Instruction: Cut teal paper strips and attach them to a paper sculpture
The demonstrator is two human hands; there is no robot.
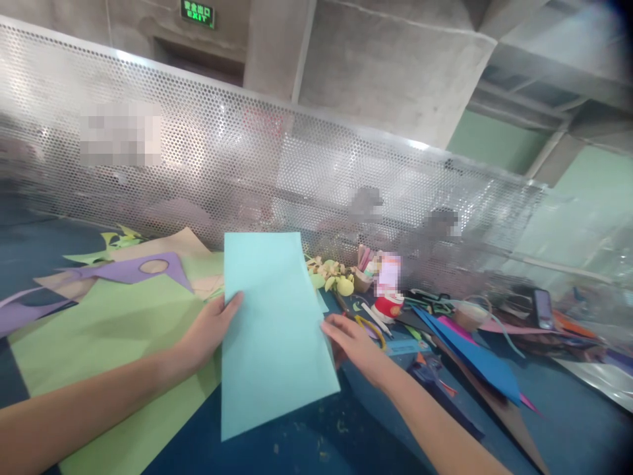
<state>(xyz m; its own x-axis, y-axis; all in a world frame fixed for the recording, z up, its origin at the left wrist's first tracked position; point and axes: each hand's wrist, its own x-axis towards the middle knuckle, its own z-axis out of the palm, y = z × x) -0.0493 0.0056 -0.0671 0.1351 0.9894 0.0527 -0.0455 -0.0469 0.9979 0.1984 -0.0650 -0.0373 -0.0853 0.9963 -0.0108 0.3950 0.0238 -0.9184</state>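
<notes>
A light blue sheet of paper (277, 330) is held up in front of me over the dark blue table (277, 448). My left hand (210, 330) grips its left edge, the thumb on the front face and the other fingers hidden behind. On the opposite edge, my right hand (351, 343) has its fingers closed around the paper's side. Beneath my left forearm lies a large light green sheet (119, 330). A purple sheet with a round hole (123, 269) and beige paper (173, 242) lie beyond it.
A perforated metal screen (237, 152) rises behind the table. Right of the paper are yellow-handled scissors (370, 330), a red and white cup (388, 307), a blue ruler (405, 347), yellow-green paper scraps (341, 280), blue paper (475, 359) and a phone (542, 309).
</notes>
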